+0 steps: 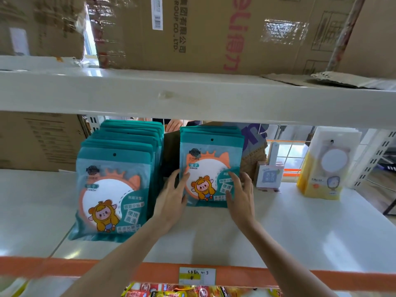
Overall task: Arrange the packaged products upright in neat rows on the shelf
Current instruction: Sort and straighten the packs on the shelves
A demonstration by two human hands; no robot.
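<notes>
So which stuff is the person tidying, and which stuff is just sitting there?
Being tidied:
- right teal packet row, between the left hand and right hand
- left teal packet row

Just sitting there:
- yellow packets
- small blue-and-white pack
- cardboard boxes

A cream metal shelf board (300, 228) fills the lower middle, edged in front by an orange rail (64, 267) that carries a small paper price label (197, 275). Above it runs a pale upper shelf (192, 95) loaded with large brown cardboard boxes (214, 33) patched with shiny tape. Another carton (38, 142) stands at the left. Behind, a wire grid back (287, 151) lets in bright daylight, with a perforated upright (372, 159) at the right
</notes>
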